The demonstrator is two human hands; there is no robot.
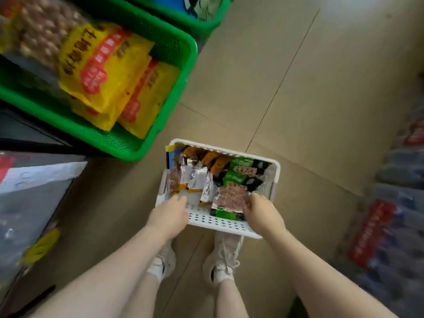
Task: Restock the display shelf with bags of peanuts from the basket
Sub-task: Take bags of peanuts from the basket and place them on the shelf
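A white perforated basket (218, 222) sits on the floor in front of my feet, filled with several small snack bags in silver, orange and green. My right hand (261, 211) is closed on a clear bag of peanuts (231, 197) with a green bottom edge at the basket's near right. My left hand (171, 213) reaches into the basket's near left corner, its fingers touching the bags there; whether it grips one is hidden. A green shelf bin (183, 72) at upper left holds yellow bags (107, 72) and a bag of peanuts (39, 26).
A second green bin (206, 21) stands behind the first. Dark shelving and wrapped goods (34, 191) lie at left. Shrink-wrapped bottle packs (387, 221) line the right side. My two shoes (220, 260) stand on the tan tiled floor just behind the basket.
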